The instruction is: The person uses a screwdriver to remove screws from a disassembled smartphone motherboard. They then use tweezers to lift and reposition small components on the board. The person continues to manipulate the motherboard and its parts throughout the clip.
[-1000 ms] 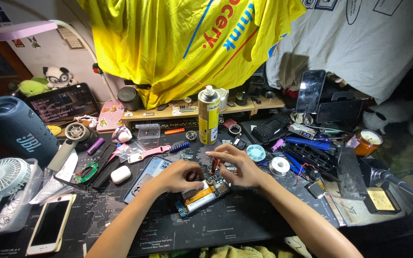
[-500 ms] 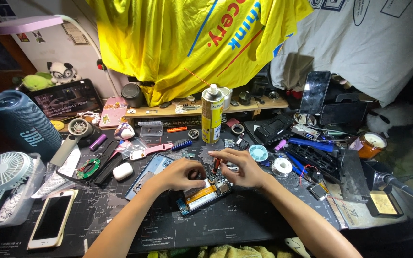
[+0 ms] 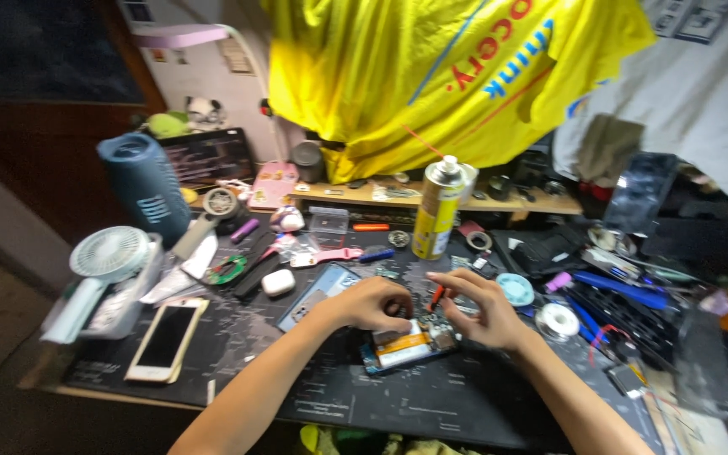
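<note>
The step in hand looks like work on the innards of an opened phone (image 3: 406, 345), which lies near the middle of the dark desk (image 3: 254, 337); the next move likely calls for a fine, steady touch; the left hand (image 3: 372, 302) curls loosely over the phone's far edge; the right hand (image 3: 478, 307) pinches a small red-handled tool (image 3: 436, 296), fingers half closed; a yellow spray can (image 3: 438, 211) stands farther off.

A yellow shirt (image 3: 431, 76) with blue and red lettering hangs above a yellow spray can (image 3: 437, 211) and black mat (image 3: 431, 396).
</note>
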